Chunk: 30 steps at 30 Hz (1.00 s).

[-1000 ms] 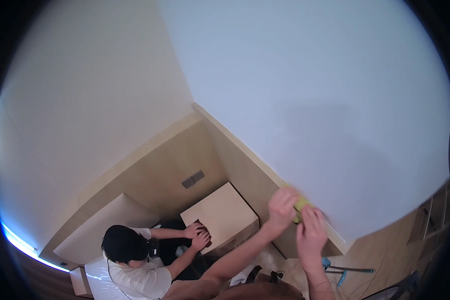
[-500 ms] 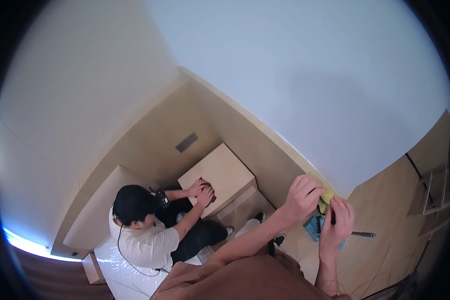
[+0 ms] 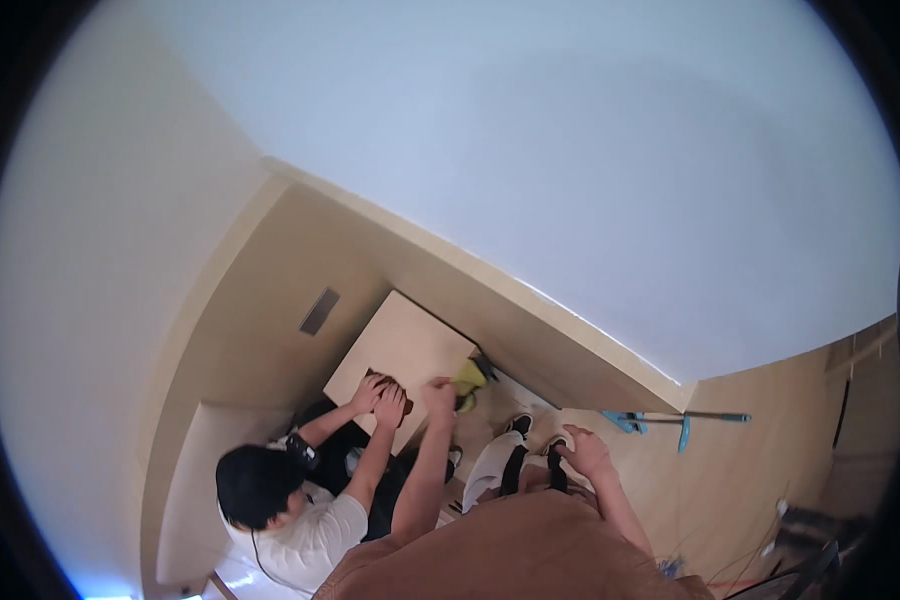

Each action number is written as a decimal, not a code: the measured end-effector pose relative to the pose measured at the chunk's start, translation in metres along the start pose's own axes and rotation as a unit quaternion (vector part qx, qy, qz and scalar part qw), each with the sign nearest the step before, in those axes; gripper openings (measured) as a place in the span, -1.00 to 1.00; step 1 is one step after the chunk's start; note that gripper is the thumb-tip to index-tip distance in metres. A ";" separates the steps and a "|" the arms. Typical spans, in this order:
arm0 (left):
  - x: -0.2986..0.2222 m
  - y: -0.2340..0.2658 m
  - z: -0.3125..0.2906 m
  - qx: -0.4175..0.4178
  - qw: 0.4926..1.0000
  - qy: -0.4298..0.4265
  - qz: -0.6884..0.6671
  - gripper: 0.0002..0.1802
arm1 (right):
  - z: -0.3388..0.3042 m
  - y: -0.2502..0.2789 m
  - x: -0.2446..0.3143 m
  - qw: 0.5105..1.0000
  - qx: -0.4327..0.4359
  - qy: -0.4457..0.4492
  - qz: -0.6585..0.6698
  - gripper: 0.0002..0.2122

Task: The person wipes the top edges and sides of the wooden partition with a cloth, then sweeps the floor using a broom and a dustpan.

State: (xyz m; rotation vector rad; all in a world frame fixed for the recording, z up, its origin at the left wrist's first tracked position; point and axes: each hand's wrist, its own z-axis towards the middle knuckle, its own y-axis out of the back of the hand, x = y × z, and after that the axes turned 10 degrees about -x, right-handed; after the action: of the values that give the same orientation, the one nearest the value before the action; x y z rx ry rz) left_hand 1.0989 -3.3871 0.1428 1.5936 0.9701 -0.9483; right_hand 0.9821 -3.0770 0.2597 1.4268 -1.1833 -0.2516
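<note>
A yellow-green cloth (image 3: 470, 378), slightly smeared by motion, hangs from the closed fingers of my left hand (image 3: 440, 397). It is beside the near right corner of a light wooden cabinet (image 3: 415, 335). To the right, my right hand (image 3: 586, 453) is held low over the floor near my shoes, holding nothing, with its fingers loosely apart. On the cabinet top, a co-worker's two hands (image 3: 382, 398) press on a dark reddish-brown cloth (image 3: 406, 410).
The co-worker (image 3: 275, 490), in a white shirt and dark cap, sits at the left. A wood-trimmed half wall (image 3: 530, 310) runs diagonally past the cabinet. Blue cleaning tools (image 3: 684, 425) lie at its right end on the floor. Cables and dark items (image 3: 810, 525) are at the lower right.
My left hand has moved left and down from the wall's edge with the yellow-green cloth. My right hand has left the cloth and dropped lower. The view has shifted too.
</note>
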 end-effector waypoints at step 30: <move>0.024 -0.226 -0.268 0.694 0.660 0.199 0.208 -0.52 | -0.018 0.070 -0.348 0.801 -0.518 -0.179 0.239 -0.51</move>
State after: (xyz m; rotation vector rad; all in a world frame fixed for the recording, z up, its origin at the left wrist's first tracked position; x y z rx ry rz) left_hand 0.9304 -3.0827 0.0940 3.2274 -0.1547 -1.0326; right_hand 0.8010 -2.7880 0.1595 0.0956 -1.3326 -0.7022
